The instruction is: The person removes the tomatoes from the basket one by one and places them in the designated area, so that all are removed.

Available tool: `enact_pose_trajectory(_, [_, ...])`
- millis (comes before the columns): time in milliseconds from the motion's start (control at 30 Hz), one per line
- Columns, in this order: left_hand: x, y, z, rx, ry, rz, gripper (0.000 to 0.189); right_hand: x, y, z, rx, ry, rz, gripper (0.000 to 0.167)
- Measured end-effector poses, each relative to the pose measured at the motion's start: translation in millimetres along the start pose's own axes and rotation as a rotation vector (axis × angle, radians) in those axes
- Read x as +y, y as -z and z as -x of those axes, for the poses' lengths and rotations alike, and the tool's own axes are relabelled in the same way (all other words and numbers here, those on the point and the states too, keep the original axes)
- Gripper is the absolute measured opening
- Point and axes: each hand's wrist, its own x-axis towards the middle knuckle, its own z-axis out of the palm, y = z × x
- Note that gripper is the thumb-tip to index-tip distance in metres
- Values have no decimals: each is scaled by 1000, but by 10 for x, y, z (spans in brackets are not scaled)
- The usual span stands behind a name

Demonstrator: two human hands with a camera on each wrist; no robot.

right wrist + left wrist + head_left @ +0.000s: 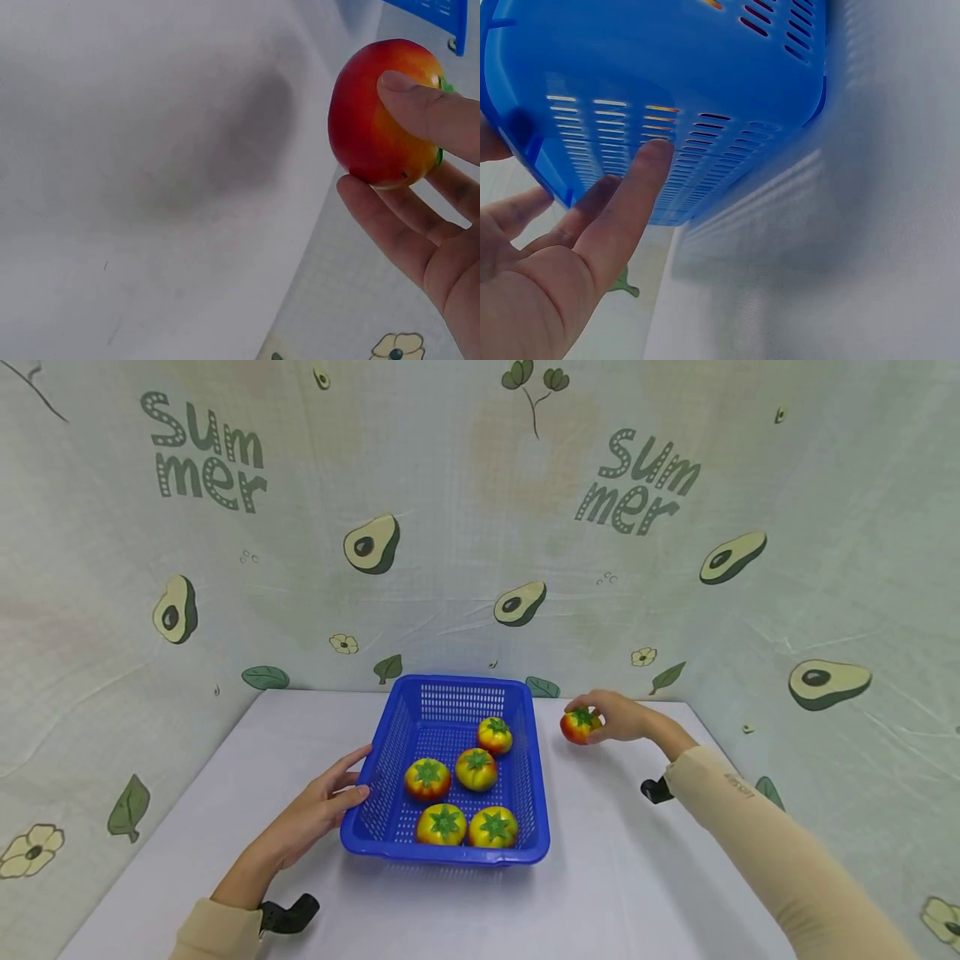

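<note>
A blue plastic basket point(442, 853) with slotted walls stands mid-table. My left hand point(318, 810) grips its left rim, and in the left wrist view the fingertips point(657, 150) press on the slotted outer wall. Inside the basket sit several red-and-yellow tomatoes point(476, 769) with green leafy tops. To the right of the basket, my right hand point(618, 717) pinches another tomato point(375, 112) between thumb and fingers. That tomato is held above the white table, its shadow falling apart from it in the right wrist view.
The white table point(607, 868) backs onto a hanging cloth point(442, 635) printed with avocados, leaves and "summer" lettering, which also rises at both sides. Black wrist mounts point(290, 913) stick out from both wrists.
</note>
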Motion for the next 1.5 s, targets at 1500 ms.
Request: enact_pose_trajectory(1500, [-11,-22,15,18,-12,-13,74,103,-295,-184,-66,-31,-24,59])
